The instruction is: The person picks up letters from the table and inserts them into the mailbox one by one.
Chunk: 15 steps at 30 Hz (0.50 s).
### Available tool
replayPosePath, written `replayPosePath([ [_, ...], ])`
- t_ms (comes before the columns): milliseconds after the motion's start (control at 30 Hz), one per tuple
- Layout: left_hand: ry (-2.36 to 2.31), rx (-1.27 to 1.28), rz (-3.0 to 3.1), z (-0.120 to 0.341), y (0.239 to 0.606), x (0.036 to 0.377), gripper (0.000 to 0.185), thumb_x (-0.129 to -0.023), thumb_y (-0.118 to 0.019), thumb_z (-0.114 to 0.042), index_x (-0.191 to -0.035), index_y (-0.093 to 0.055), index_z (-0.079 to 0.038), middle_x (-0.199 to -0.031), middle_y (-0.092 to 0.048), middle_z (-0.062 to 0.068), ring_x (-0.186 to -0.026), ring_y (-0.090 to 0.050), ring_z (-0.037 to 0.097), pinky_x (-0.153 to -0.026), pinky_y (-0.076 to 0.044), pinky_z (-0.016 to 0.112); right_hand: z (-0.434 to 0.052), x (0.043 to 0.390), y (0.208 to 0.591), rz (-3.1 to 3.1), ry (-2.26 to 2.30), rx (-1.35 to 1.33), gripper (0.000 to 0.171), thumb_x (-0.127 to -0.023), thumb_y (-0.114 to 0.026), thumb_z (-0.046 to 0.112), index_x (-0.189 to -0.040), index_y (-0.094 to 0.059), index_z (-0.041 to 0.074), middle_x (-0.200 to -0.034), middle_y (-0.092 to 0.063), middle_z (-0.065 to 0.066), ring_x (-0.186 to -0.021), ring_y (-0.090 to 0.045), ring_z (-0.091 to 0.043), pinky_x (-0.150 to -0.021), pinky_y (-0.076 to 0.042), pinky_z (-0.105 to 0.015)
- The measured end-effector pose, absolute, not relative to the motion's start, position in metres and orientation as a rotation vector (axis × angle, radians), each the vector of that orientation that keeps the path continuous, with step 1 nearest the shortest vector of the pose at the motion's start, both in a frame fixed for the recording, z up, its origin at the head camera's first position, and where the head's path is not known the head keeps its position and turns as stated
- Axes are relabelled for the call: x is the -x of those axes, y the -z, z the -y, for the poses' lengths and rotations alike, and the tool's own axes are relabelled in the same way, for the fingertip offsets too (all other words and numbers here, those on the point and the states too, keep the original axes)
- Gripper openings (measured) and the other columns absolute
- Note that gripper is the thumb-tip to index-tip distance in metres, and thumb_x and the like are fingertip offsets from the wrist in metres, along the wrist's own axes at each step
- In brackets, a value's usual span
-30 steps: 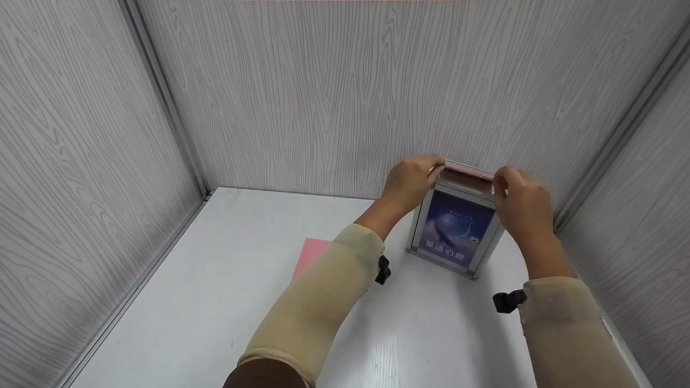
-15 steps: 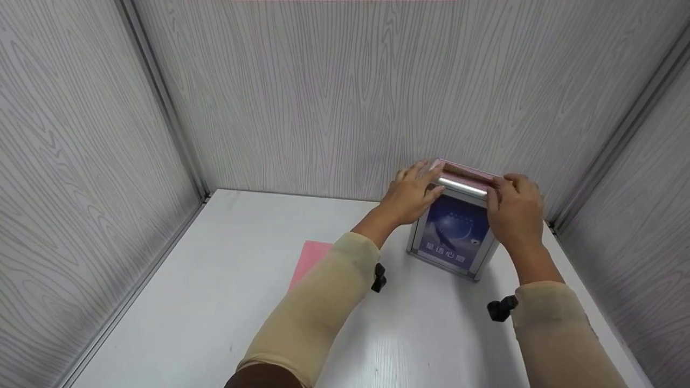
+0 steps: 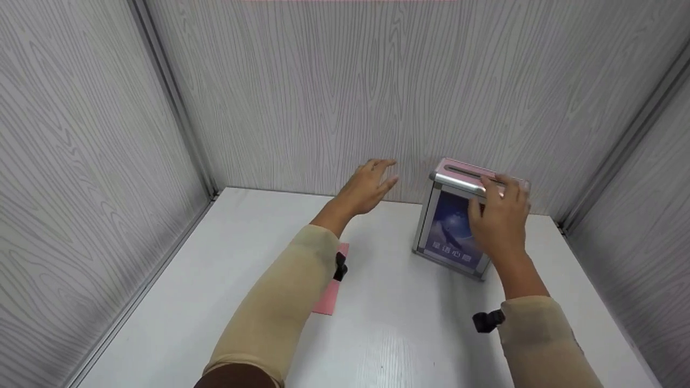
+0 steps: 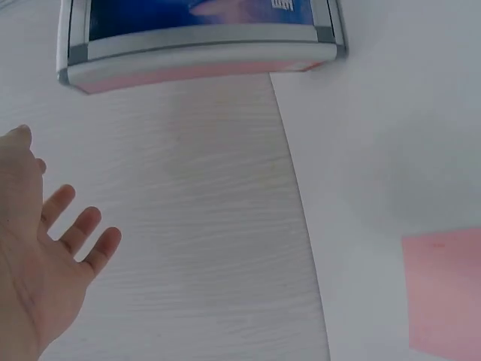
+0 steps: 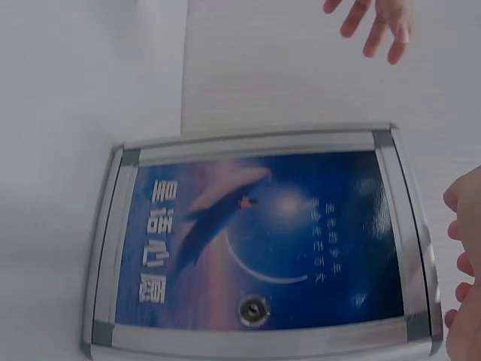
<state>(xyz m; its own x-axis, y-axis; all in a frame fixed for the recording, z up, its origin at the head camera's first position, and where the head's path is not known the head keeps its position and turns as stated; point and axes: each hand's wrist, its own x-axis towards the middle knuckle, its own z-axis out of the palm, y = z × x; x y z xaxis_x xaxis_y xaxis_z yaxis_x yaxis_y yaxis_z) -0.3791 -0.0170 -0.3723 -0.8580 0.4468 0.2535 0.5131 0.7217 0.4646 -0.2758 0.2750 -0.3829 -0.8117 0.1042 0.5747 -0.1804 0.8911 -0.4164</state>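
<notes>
Head view: the small pink metal box with a blue poster front stands upright at the white surface's back right, near the wall. Right hand, fingers loosely spread, rests on its slotted top, steadying it. Left hand hovers released, holding nothing. Pink paper sheet lies well apart leftward.

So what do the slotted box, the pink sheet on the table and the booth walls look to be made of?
Box: likely brushed aluminium frame, given its silvery sheen and corner joints, around a glossy printed blue front panel with a small round lock.
Pink sheet: thin, flat and matte, probably paper or card.
Walls: pale grey wood-grain panels, possibly laminate.
</notes>
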Motion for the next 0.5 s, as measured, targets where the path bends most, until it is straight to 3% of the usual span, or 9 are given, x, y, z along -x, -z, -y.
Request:
replayPosePath([
  [200,1.022,0.596,2.763,0.084,0.410,0.387,0.055,-0.117,-0.042,-0.045,-0.164,-0.041,-0.016,-0.163,-0.048,0.014,-0.155,-0.046,0.034,-0.128,-0.040,0.053,-0.232,0.265,0.403,2.307,-0.731,-0.102,0.044,-0.106,-0.065,0.017,-0.148,-0.060,0.004,-0.157,-0.044,-0.023,-0.154,-0.030,-0.045,-0.128,-0.025,-0.064],
  [500,1.036,0.288,2.926,0.171,0.494,0.368,0.040,-0.112,-0.058,-0.022,-0.148,-0.057,-0.004,-0.157,-0.055,0.020,-0.150,-0.052,0.039,-0.124,-0.044,0.054,-0.168,0.252,0.466,2.387,-1.251,-0.204,0.041,-0.105,-0.068,0.014,-0.146,-0.063,0.010,-0.146,-0.052,-0.017,-0.135,-0.050,-0.037,-0.112,-0.047,-0.054],
])
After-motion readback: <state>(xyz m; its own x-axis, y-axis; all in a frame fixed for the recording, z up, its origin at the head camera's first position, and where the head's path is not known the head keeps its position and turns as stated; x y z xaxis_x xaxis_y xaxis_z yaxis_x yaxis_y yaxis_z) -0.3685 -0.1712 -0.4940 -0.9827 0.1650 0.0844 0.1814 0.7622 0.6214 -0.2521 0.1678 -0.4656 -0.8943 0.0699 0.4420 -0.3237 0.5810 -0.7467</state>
